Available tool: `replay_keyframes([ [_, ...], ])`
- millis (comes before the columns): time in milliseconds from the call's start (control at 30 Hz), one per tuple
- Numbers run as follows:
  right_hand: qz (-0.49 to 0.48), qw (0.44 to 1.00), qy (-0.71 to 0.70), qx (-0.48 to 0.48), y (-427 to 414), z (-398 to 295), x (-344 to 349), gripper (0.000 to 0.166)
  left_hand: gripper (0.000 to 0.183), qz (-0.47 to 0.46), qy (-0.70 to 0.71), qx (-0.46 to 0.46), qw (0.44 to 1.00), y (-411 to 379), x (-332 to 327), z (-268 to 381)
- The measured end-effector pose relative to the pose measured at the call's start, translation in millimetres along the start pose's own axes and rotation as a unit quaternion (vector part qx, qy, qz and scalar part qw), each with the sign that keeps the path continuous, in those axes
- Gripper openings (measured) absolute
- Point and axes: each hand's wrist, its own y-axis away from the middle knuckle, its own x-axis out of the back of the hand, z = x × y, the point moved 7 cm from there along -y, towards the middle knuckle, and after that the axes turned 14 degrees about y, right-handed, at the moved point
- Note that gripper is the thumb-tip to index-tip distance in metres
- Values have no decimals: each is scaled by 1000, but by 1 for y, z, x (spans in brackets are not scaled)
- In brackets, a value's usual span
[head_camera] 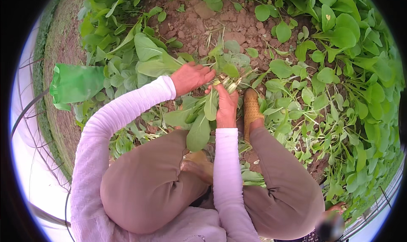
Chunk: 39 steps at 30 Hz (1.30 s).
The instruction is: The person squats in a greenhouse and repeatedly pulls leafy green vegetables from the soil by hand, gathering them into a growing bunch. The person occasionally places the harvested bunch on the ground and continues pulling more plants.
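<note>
My right hand (226,105) grips a bunch of leafy greens (200,132), its broad leaves hanging toward my knees and its pale cut stem ends (229,83) pointing up and right. Just left of and above it, my left hand (192,78) is closed around the stems of another leafy green plant (155,59), whose large leaves spread to the left. The left palm faces down, so its exact grip is partly hidden. Below both hands, loose leaves and bare soil (235,22) lie between my feet.
A green plastic bag (78,84) lies on plants at the left, by a dirt path (63,41). Dense greens (346,32) grow on the right. My yellow shoe (252,110) stands near the right hand. Part of another person (338,207) shows at lower right.
</note>
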Motion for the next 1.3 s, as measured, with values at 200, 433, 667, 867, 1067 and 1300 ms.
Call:
replay_keyframes([
  [200, 42, 998, -47, 31, 2, -31, 39, 16, 35, 0, 302, 82, 950, -2, 16, -25],
  [433, -96, 977, -65, 179, 42, -86, -3, 30, 34, -3, 583, 103, 806, -14, 50, 21],
  [667, -115, 978, -125, 120, 48, -79, -1, 49, 39, 40, 714, 223, 662, -20, 18, 50],
  [867, -101, 978, -148, 108, 39, -52, 4, 48, 54, 116, 463, 219, 851, -36, -1, 40],
  [1067, -101, 982, -96, 125, 49, -59, -4, 58, 40, 79, 642, 261, 717, -40, -7, 33],
  [1300, -71, 991, -65, 98, 35, -48, 3, 53, 36, 107, 596, 237, 760, -48, -21, 44],
])
